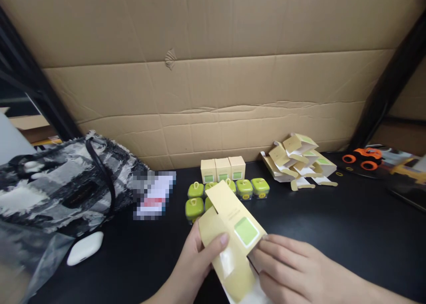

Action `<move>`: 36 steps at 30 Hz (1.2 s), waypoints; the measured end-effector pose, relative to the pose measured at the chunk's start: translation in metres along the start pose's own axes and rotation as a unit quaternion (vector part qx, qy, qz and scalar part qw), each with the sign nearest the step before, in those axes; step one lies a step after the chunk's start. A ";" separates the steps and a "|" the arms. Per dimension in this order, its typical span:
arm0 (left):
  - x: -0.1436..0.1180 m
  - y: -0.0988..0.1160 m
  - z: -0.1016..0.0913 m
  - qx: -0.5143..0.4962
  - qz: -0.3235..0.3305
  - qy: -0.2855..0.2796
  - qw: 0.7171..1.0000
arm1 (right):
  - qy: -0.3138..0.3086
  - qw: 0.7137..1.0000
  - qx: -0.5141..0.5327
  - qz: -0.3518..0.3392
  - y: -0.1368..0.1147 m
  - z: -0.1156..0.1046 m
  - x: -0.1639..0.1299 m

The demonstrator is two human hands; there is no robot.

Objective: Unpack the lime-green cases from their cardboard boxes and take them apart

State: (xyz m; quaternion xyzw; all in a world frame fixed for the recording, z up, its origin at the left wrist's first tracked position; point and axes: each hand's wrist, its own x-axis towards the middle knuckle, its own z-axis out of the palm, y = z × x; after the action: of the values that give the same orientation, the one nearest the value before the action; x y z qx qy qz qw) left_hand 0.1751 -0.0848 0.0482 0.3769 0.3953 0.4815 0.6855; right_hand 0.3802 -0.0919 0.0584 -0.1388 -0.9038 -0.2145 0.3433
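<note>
A pale yellow carton [234,213] with a green square on its face is held tilted in front of me, its flaps spread out. My left hand [203,250] grips it from the left, thumb pressed on the front panel. On the other side, the bent fingers of my right hand [282,262] hold its lower right edge; their tips are partly hidden at the carton. Just beyond stand several small clear containers with green lids [244,187], some covered by the carton. Behind them, three closed yellow boxes [222,170] stand in a row.
Opened cartons [296,159] lie piled at the back right, near an orange toy car [364,158]. To the left are a black-and-white frayed bag [66,179], a white earbud case [85,248] and a blurred-out packet [155,195]. Cardboard [216,86] walls the black table's back.
</note>
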 end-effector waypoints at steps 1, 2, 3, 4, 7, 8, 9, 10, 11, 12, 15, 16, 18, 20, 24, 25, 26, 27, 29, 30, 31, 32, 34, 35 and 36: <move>-0.001 0.000 0.000 0.008 0.006 0.002 1.000 | -0.009 1.000 -0.008 -0.006 0.001 -0.001 0.001; -0.001 0.000 -0.001 0.021 0.015 0.004 1.000 | -0.020 0.999 -0.021 -0.014 0.001 -0.002 0.002; -0.001 -0.001 -0.001 0.031 0.022 0.005 0.999 | -0.032 0.998 -0.040 -0.028 0.002 -0.003 0.003; -0.001 -0.001 -0.002 0.036 0.026 0.003 0.999 | -0.045 0.996 -0.065 -0.045 0.002 -0.005 0.004; 0.001 -0.003 -0.005 0.020 0.019 -0.054 0.998 | -0.039 0.990 -0.111 -0.078 0.006 -0.013 0.001; 0.003 -0.005 -0.006 0.013 0.021 -0.093 0.995 | -0.027 0.991 -0.114 -0.071 0.010 -0.016 -0.002; 0.004 -0.006 -0.008 0.013 0.027 -0.133 0.991 | -0.014 0.992 -0.117 -0.053 0.016 -0.021 -0.006; 0.006 -0.008 -0.009 0.020 0.035 -0.168 0.985 | 0.002 0.992 -0.127 -0.028 0.024 -0.027 -0.010; 0.008 -0.011 -0.011 0.032 0.043 -0.195 0.979 | 0.017 0.989 -0.144 0.001 0.034 -0.034 -0.015; 0.010 -0.013 -0.013 0.048 0.048 -0.213 0.975 | 0.038 0.984 -0.172 0.037 0.047 -0.042 -0.021; 0.014 -0.020 -0.018 0.087 0.036 -0.245 0.965 | 0.123 0.940 -0.264 0.176 0.091 -0.068 -0.042; 0.014 -0.021 -0.019 0.099 0.031 -0.251 0.962 | 0.153 0.920 -0.273 0.237 0.107 -0.076 -0.052; 0.014 -0.021 -0.019 0.127 0.024 -0.260 0.957 | 0.227 0.870 -0.272 0.344 0.138 -0.085 -0.077; 0.013 -0.020 -0.019 0.150 0.018 -0.266 0.952 | 0.243 0.848 -0.275 0.382 0.168 -0.089 -0.106; 0.012 -0.016 -0.016 0.170 0.005 -0.264 0.949 | 0.145 0.870 -0.199 0.428 0.209 -0.081 -0.160; 0.011 -0.014 -0.015 0.176 0.003 -0.261 0.949 | 0.107 0.880 -0.173 0.430 0.215 -0.078 -0.170; 0.010 -0.013 -0.014 0.181 0.002 -0.257 0.949 | 0.073 0.888 -0.148 0.430 0.220 -0.076 -0.177; 0.009 -0.012 -0.013 0.184 0.003 -0.252 0.950 | 0.042 0.894 -0.126 0.428 0.222 -0.075 -0.182; 0.007 -0.009 -0.012 0.181 0.007 -0.238 0.954 | 0.002 0.901 -0.095 0.423 0.224 -0.075 -0.189; 0.006 -0.009 -0.011 0.178 0.008 -0.233 0.956 | -0.006 0.903 -0.086 0.420 0.223 -0.076 -0.190; 0.006 -0.008 -0.011 0.176 0.008 -0.230 0.957 | -0.009 0.904 -0.083 0.419 0.221 -0.077 -0.190; 0.006 -0.008 -0.011 0.175 0.008 -0.230 0.957 | -0.005 0.905 -0.084 0.418 0.218 -0.078 -0.189; 0.007 -0.010 -0.012 0.175 0.006 -0.234 0.956 | 0.021 0.903 -0.099 0.417 0.212 -0.080 -0.181; 0.008 -0.012 -0.013 0.173 0.005 -0.238 0.956 | 0.041 0.902 -0.112 0.416 0.208 -0.080 -0.173; 0.010 -0.014 -0.014 0.171 0.005 -0.242 0.955 | 0.062 0.900 -0.124 0.413 0.204 -0.079 -0.163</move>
State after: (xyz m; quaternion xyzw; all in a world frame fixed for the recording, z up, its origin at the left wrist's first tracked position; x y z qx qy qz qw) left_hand 0.1700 -0.0770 0.0287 0.5957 0.2920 0.3040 0.6837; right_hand 0.6239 0.0307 0.0605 -0.5272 -0.7082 -0.1723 0.4368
